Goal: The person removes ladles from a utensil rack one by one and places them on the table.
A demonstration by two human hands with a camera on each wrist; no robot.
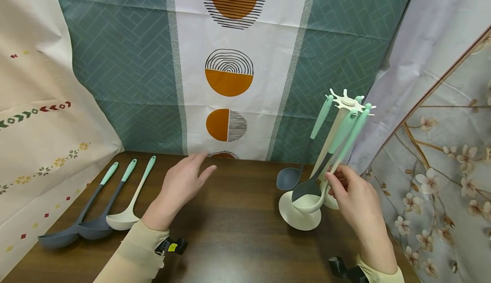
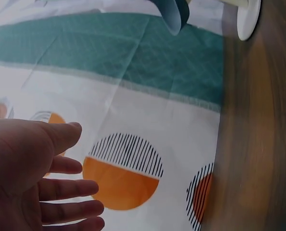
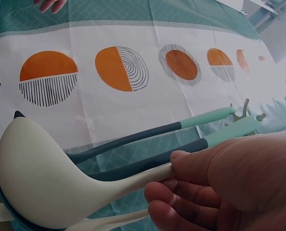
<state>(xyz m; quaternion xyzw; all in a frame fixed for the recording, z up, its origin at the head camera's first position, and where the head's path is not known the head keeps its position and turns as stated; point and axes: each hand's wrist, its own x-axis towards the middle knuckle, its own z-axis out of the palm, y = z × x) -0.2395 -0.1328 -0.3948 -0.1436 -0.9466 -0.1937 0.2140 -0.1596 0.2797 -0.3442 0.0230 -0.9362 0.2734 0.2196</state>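
Note:
My right hand [image 1: 354,193] pinches the lower handle of a white ladle [image 1: 307,206] with a mint-green grip. The top of its grip is at a hook of a white utensil stand [image 1: 347,102]. In the right wrist view, the ladle's bowl [image 3: 42,178] faces the camera, and thumb and fingers meet on its stem. Behind it hang a dark grey utensil [image 1: 307,189] and a dark grey ladle [image 1: 288,179], both with mint grips. My left hand [image 1: 182,180] is held over the table's left-centre, fingers extended and holding nothing.
On the left of the brown wooden table [image 1: 230,240] lie two dark grey ladle-like utensils [image 1: 63,237] [image 1: 96,227] and a white one [image 1: 123,220]. The stand's round white base [image 1: 297,223] sits at right. A patterned cloth [image 1: 126,61] hangs behind; flowered fabric [image 1: 433,189] borders the right side.

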